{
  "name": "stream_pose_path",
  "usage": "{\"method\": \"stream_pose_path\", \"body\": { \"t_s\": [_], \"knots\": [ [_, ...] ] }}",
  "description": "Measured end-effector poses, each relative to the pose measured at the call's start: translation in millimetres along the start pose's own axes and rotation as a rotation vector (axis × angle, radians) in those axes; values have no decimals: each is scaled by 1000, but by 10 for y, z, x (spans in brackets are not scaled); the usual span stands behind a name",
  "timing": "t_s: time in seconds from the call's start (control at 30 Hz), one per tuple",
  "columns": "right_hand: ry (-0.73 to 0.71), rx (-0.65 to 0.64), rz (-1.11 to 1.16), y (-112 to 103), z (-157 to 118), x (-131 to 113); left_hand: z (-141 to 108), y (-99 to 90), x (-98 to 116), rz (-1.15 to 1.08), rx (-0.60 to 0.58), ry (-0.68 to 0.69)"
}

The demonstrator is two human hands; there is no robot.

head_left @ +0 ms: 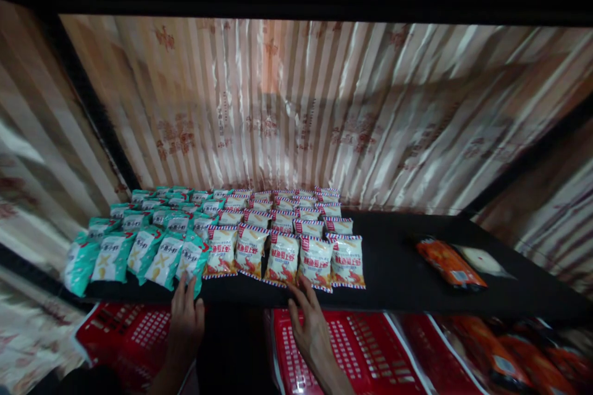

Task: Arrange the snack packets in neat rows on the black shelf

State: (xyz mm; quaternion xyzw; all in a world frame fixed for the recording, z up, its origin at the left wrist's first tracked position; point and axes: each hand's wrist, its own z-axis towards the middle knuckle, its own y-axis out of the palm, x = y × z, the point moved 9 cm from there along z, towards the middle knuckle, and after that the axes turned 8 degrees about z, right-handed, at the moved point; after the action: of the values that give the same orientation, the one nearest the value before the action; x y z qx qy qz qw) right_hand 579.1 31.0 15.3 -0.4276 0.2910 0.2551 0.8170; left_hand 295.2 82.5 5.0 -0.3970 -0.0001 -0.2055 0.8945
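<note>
Rows of teal-and-white snack bags (pixel 160 259) stand on the left half of a black shelf (pixel 389 287). Beside them are rows of white snack bags (pixel 282 259) with striped edges and orange print. My left hand (pixel 185 318) is at the shelf's front edge, its fingers stretched toward the lower part of the rightmost front teal bag (pixel 192 256). Fingers apart, my right hand (pixel 309 324) reaches to the bottom of a front white bag (pixel 315 262). Neither hand has a bag in its grasp; whether the fingertips touch the bags is hard to tell.
An orange-and-black packet (pixel 449 264) and a pale flat packet (pixel 482 260) lie on the shelf's right side. Below its front edge are red baskets (pixel 345 352) and more orange packets (pixel 498 352). Black shelf posts (pixel 86 92) and a printed sheet (pixel 287 111) bound the space.
</note>
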Motion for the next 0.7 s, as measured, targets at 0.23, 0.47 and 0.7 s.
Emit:
{"method": "stream_pose_path", "body": {
  "t_s": [0.23,0.47,0.7],
  "knots": [
    [-38,-26,34,104,234,-101,44,-109,302,-41,7,-67],
    [18,-28,44,198,301,-21,119,163,1160,-227,-160,52],
    [68,-105,47,294,269,25,68,505,1376,-186,-238,129]
  ]
}}
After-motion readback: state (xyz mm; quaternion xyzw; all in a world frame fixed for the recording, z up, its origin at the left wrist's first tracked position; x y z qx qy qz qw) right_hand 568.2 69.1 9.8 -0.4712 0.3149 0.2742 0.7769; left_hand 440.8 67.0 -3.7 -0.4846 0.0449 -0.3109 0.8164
